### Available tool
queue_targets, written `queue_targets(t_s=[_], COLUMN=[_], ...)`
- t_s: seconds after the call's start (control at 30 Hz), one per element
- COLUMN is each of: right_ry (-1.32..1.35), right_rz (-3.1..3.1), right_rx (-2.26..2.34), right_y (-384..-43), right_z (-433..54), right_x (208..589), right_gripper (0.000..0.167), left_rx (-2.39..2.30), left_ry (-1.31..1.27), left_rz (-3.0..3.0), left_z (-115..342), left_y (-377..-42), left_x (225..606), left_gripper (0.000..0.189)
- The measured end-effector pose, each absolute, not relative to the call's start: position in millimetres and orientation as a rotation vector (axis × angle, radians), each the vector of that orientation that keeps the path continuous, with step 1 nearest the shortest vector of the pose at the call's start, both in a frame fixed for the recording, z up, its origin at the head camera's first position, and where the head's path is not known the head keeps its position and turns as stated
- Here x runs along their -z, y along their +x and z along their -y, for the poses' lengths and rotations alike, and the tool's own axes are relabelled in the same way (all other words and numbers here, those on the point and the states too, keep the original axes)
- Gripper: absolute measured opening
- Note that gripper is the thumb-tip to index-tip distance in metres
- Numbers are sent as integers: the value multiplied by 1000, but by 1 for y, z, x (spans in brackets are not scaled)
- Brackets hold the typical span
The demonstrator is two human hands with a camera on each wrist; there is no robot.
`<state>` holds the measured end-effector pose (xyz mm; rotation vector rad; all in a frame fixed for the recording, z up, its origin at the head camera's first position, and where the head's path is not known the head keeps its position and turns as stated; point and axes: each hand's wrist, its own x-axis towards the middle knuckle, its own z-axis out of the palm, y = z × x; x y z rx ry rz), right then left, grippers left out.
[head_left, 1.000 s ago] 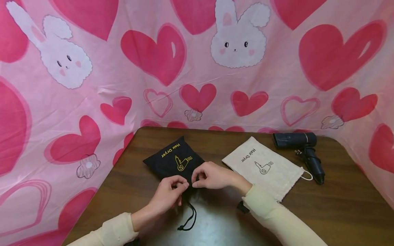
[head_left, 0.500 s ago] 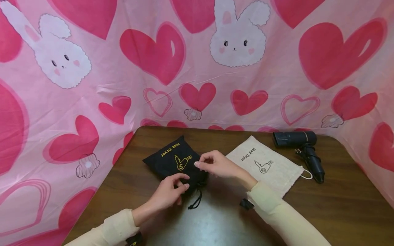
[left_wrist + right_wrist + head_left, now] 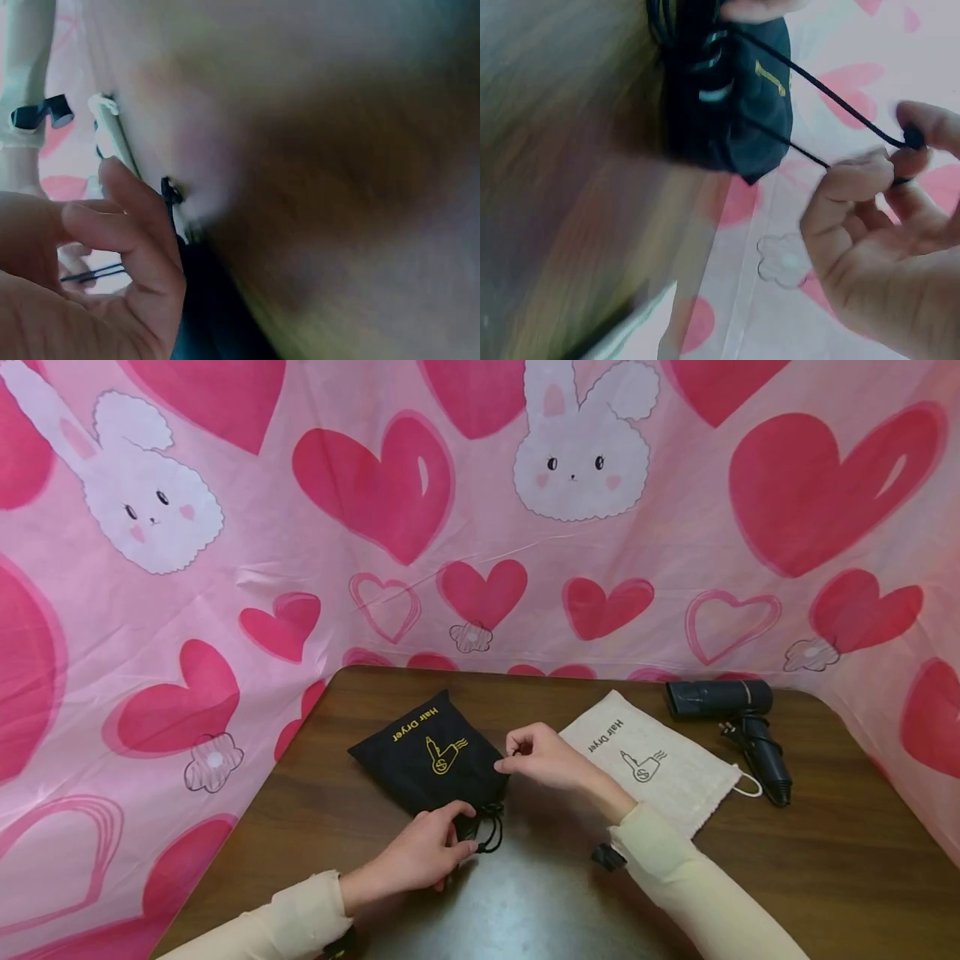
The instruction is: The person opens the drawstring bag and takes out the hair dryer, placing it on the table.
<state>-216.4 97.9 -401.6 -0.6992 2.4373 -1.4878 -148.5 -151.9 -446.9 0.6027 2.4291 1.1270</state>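
A black drawstring bag (image 3: 401, 762) printed "Hair Dryer" in yellow lies on the table, its mouth toward me. My right hand (image 3: 551, 762) pinches the knotted end of one drawstring (image 3: 817, 84) beside the bag's right corner. Two strands run taut from those fingers to the gathered mouth in the right wrist view. My left hand (image 3: 420, 853) is at the mouth, index finger on the cloth and thumb apart from it. A second black cord loop (image 3: 500, 831) hangs out by that thumb. In the left wrist view the left hand's fingers (image 3: 154, 255) lie loosely bent against the dark cloth.
A cream drawstring bag (image 3: 660, 777) with the same print lies flat to the right, partly behind my right forearm. Past it, a black hair dryer (image 3: 720, 699) rests near the table's back right corner. Pink heart-printed cloth (image 3: 480, 543) hangs behind the wooden table (image 3: 847, 852).
My right hand has moved from the mouth up and right, drawing the cord out. The hanging loop has shortened and shifted right. My left hand has slid slightly down and right.
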Motion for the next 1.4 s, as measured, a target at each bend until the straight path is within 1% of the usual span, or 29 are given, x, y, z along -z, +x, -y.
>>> queue_targets(t_s=[0.1, 0.17, 0.23, 0.27, 0.33, 0.4, 0.47, 0.57, 0.67, 0.73, 0.87, 1.03, 1.13, 1.23, 1.3, 1.4], right_ry=[-759, -790, -817, -829, -844, -850, -830, -765, -648, -573, -487, -483, -459, -412, -360, -285], right_rz=[-2461, -2464, -2449, -2441, -2442, -2445, -2442, -2475, -2548, -2602, -2683, -2731, -2734, -2716, -2683, -2629], right_rx=[1335, 1221, 1141, 1111, 1053, 996, 935, 846, 793, 777, 793, 850, 925, 1038, 1118, 1208], right_y=[-218, -219, -218, -218, -217, -216, -216, -216, -216, -218, -220, -225, -228, -230, -230, -231], right_z=[-105, -108, -109, -110, -110, -111, -112, -113, -113, -112, -112, -112, -110, -105, -100, -95], right_x=[404, 406, 409, 410, 412, 413, 415, 416, 416, 416, 417, 422, 425, 427, 428, 430], right_gripper=[27, 25, 23, 21, 15, 10, 7, 7, 13, 16, 15, 15, 15, 12, 9, 10], left_rx=[-1015, -932, -877, -859, -801, -788, -770, -785, -811, -836, -827, -808, -900, -1056, -1150, -1271], left_ry=[635, 692, 772, 802, 866, 877, 865, 861, 863, 834, 778, 720, 624, 486, 391, 255], left_rz=[-2540, -2612, -2658, -2656, -2636, -2564, -2494, -2436, -2427, -2417, -2440, -2487, -2479, -2455, -2427, -2331], left_z=[150, 149, 150, 149, 148, 147, 146, 149, 154, 160, 171, 184, 189, 191, 192, 192], left_y=[-148, -149, -154, -155, -156, -154, -147, -140, -137, -136, -136, -137, -140, -143, -145, -148], left_x=[447, 447, 457, 457, 461, 460, 449, 442, 438, 435, 433, 432, 434, 437, 439, 442], left_gripper=[34, 23, 11, 8, 14, 18, 21, 27, 32, 33, 33, 34, 30, 22, 21, 24])
